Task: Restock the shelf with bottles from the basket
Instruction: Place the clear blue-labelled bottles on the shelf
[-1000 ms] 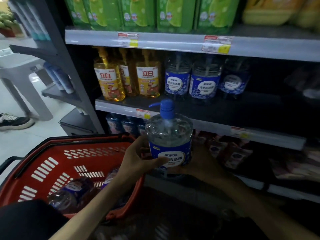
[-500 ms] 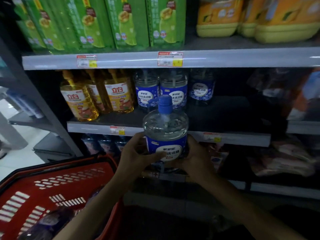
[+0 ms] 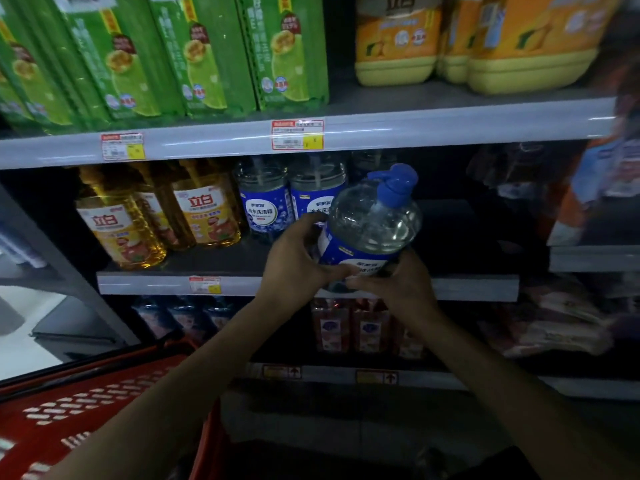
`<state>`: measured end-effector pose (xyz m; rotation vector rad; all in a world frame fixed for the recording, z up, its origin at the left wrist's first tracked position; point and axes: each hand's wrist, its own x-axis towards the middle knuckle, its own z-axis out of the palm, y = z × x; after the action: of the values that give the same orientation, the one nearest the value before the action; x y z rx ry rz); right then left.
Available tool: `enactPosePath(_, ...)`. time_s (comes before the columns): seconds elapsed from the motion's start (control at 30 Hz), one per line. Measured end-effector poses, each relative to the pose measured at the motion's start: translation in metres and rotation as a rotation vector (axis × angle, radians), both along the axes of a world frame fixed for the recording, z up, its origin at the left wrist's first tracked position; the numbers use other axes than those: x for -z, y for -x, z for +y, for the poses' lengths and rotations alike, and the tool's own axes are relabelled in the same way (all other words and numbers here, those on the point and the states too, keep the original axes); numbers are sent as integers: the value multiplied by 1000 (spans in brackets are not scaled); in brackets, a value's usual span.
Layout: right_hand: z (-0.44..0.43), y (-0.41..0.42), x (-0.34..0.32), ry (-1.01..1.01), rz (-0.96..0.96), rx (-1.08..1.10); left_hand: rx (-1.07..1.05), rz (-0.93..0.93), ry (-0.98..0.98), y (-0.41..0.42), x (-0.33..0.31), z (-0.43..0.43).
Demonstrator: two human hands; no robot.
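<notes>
- Both hands clamp one clear pump bottle (image 3: pixel 372 225): left hand (image 3: pixel 298 263) wraps its left side, right hand (image 3: pixel 398 282) cups it from below and the right; fingers curled shut on the blue label
- Since a second ago the bottle has risen from beside the red basket (image 3: pixel 79 420) to the middle shelf (image 3: pixel 478 287), tilting right; placement looks close
- It hangs over the shelf's front lip, just right of the matching blue-label bottles (image 3: pixel 265 199); yellow detergent bottles (image 3: pixel 207 209) stand further left
</notes>
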<state>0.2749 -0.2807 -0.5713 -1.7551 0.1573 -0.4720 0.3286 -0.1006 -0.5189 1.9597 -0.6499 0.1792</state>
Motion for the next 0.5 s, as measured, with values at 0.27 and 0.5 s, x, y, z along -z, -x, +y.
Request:
enactPosePath(0.27,-41,-38,2,-16,-6,71,16,-30,54,-40,15,-54)
enactPosePath(0.5,-64,-59,4,10,-36,108,1,32,179,-65,40,-84)
